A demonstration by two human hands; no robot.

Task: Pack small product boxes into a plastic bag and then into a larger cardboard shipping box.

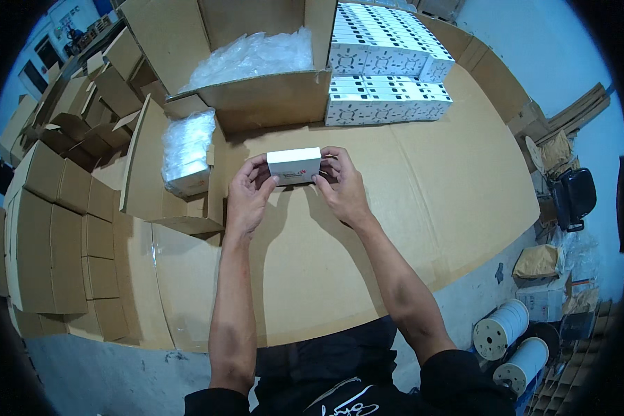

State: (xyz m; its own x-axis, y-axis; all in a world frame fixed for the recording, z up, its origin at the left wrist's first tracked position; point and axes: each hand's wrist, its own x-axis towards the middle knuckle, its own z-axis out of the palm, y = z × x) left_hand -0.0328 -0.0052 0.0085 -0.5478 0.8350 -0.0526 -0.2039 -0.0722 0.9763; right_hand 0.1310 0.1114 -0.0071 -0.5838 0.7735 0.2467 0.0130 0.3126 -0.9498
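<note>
A small white box (295, 165) with printing on its front is held level between my two hands, over the cardboard-covered table (367, 263). My left hand (251, 193) grips its left end, thumb on the near face. At the right end my right hand (342, 186) does likewise, its fingers curled around behind. Left of my left hand stands an open brown carton (187, 223), with bubble-wrapped white boxes (188, 152) inside. Behind my hands is a larger open carton (277, 100) filled with clear bubble wrap (256, 61).
Rows of white printed boxes (388, 100) are stacked at the table's far right. Brown cartons (48, 236) pile up along the left side. Past the table's right edge are cable spools (500, 329), a black chair (574, 200) and a paper bag (537, 262).
</note>
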